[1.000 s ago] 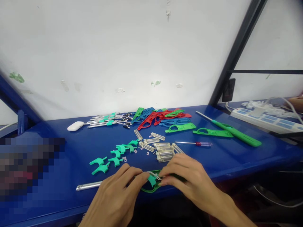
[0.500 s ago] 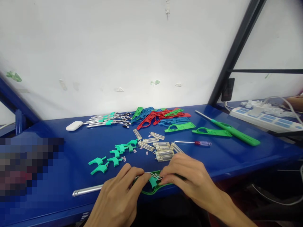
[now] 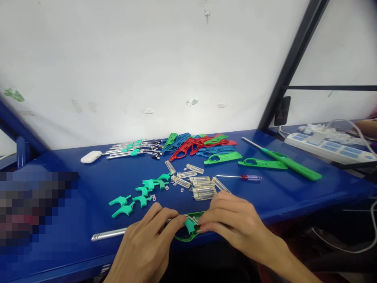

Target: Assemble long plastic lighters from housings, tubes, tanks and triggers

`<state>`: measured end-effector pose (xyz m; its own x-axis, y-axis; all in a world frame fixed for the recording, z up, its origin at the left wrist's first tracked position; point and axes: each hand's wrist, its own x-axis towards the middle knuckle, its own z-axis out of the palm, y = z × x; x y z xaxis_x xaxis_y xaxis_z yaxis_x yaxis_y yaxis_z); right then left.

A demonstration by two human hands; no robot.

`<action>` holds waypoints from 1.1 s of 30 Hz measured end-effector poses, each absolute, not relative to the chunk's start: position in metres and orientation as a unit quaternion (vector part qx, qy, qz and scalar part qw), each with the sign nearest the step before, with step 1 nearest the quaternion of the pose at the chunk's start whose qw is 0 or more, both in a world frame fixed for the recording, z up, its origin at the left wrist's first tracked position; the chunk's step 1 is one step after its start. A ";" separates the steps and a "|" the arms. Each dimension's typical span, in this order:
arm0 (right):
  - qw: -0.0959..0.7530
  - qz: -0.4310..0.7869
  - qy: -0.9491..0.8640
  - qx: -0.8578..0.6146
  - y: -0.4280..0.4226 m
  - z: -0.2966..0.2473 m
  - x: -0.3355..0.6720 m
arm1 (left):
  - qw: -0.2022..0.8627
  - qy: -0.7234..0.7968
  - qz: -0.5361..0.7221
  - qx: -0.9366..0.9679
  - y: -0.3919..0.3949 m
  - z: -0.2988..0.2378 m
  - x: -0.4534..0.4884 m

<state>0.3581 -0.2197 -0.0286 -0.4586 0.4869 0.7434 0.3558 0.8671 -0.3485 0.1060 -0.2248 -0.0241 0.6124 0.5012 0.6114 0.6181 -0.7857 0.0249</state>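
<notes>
Both the left hand (image 3: 147, 237) and right hand (image 3: 235, 224) arch palms-down, pinched closed on a green lighter half-shell (image 3: 200, 214) lengthwise along the blue bench (image 3: 70, 214)'s front edge, metal tube (image 3: 108, 234) pointing left.

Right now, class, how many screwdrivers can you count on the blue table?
1. The screwdriver, with a red and purple handle, lies right of the clear pieces, its shaft pointing toward them. Another could be hidden under the left hand or right hand.
</notes>
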 end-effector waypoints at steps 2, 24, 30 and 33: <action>0.455 0.073 -0.849 -0.260 -0.220 -0.029 0.358 | 0.077 -0.308 -0.315 -0.895 -0.223 -0.021 0.105; 0.447 0.066 -0.848 -0.277 -0.223 -0.029 0.358 | 0.037 -0.301 -0.359 -0.883 -0.218 -0.011 0.105; 0.444 0.062 -0.848 -0.281 -0.223 -0.029 0.358 | 0.041 -0.305 -0.362 -0.880 -0.219 -0.010 0.106; 0.444 0.064 -0.848 -0.282 -0.223 -0.030 0.358 | 0.043 -0.306 -0.360 -0.880 -0.220 -0.010 0.105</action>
<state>0.3578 -0.2230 -0.0295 -0.4459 0.5355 0.7172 0.4217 0.8325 -0.3594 0.1049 -0.2196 -0.0097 0.5533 0.5083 0.6599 0.5700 -0.8088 0.1451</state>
